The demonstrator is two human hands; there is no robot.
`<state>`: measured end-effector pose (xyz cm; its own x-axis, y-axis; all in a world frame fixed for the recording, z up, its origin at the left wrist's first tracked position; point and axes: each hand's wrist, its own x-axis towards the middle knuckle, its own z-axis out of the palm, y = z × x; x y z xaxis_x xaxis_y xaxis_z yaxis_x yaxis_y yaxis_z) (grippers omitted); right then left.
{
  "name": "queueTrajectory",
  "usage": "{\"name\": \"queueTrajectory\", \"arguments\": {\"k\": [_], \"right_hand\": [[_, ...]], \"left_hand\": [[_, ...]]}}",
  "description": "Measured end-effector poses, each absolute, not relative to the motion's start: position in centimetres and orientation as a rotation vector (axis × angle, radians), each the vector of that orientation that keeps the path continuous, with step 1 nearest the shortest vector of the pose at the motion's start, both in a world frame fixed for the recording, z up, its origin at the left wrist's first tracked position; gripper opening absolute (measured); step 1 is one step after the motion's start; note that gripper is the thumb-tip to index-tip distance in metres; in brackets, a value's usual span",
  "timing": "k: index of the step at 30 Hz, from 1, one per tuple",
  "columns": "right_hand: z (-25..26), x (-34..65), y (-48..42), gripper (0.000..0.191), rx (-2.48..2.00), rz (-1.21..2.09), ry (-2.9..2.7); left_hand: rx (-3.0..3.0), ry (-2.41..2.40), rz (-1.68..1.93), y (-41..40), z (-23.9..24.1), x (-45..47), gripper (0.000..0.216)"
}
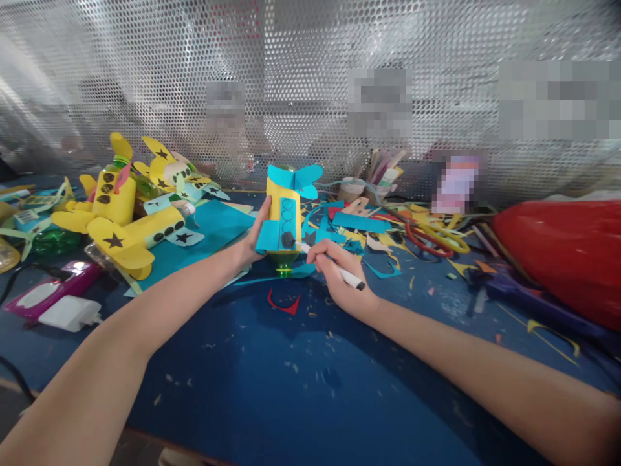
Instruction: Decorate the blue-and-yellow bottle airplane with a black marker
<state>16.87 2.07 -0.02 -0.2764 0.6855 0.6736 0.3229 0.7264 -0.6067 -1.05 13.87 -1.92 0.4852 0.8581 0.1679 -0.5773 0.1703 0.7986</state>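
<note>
A bottle airplane wrapped in yellow with blue paper wings lies on the blue table in front of me, its green neck toward me. My left hand is wrapped around its left side, most fingers hidden behind it. In my right hand is a white marker with a black end, pinched between the fingers. The marker's tip is at a blue strip on the bottle, beside a circle filled in black. Outlined circles without fill run up the strip above it. A dark star marks the right wing.
Finished-looking yellow bottle airplanes crowd the left, near blue paper sheets. A purple power strip and white plug lie nearer. Paper scraps, scissors and a red bag-like object are at right; perforated metal mesh stands behind.
</note>
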Motion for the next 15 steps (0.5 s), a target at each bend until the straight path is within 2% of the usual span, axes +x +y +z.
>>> {"name": "queueTrajectory", "arguments": {"k": [10,15], "right_hand": [[0.04,16.87,1.91,0.02,-0.783,0.412,-1.886],[0.17,16.82,2.04,0.012,-0.697,0.29,-1.912]], "left_hand": [[0.935,0.356,1.041,13.81,-1.99,-1.09,0.065],[0.942,0.379,1.071,13.44,-1.74,-0.89,0.062]]}}
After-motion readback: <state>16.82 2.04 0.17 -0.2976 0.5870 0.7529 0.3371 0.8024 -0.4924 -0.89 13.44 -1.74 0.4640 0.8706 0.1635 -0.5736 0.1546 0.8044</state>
